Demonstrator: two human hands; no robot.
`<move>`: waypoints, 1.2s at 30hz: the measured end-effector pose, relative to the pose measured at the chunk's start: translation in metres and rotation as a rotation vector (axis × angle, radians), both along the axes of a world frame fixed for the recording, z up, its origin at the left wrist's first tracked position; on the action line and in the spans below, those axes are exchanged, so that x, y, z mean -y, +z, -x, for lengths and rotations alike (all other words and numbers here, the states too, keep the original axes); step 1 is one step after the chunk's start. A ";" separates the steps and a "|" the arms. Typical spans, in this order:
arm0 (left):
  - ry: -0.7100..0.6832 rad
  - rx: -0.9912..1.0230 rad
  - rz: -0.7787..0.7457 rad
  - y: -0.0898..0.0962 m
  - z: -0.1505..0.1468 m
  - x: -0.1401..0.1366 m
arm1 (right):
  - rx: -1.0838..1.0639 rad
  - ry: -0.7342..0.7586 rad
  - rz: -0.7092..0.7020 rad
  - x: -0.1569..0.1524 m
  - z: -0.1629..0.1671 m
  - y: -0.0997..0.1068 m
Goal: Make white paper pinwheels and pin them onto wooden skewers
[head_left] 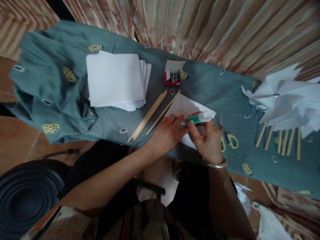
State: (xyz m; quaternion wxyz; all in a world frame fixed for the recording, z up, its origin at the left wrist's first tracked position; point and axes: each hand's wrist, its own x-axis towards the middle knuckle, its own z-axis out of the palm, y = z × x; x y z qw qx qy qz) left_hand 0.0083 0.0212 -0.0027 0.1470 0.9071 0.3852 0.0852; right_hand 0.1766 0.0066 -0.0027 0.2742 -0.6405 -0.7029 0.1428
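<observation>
A glue stick (196,118), green with a white end, lies in the closed fingers of my right hand (208,141), tilted over the paper. The white sheet of paper (188,104) has a corner toward the far side, and both hands cover part of it. My left hand (166,133) presses on the sheet with bent fingers close together, gripping it near the tip of the glue stick. Just left of the sheet is a thin wooden stick (163,111). Scissors (226,133) with light green handles rest right beside my right hand.
A stack of white paper (113,80) sits at the left. Several wooden sticks (147,116) lie near it. Behind them stands an open red box (172,78) of small metal pieces. White paper pinwheels (282,96) on sticks are piled at the right on the green tablecloth (235,90).
</observation>
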 end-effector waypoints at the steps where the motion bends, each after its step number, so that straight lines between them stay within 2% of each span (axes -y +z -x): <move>1: 0.002 -0.002 -0.004 0.000 0.000 0.000 | 0.002 0.003 -0.001 0.000 0.000 0.000; 12: 0.009 0.011 -0.017 -0.005 -0.001 0.001 | -0.022 -0.016 0.015 0.002 0.000 0.004; 24: 0.014 0.015 0.000 -0.002 0.000 0.000 | -0.008 -0.040 0.021 0.005 -0.003 0.004; 36: 0.013 -0.001 -0.034 -0.006 -0.001 0.001 | 0.020 -0.049 -0.016 0.005 -0.006 0.003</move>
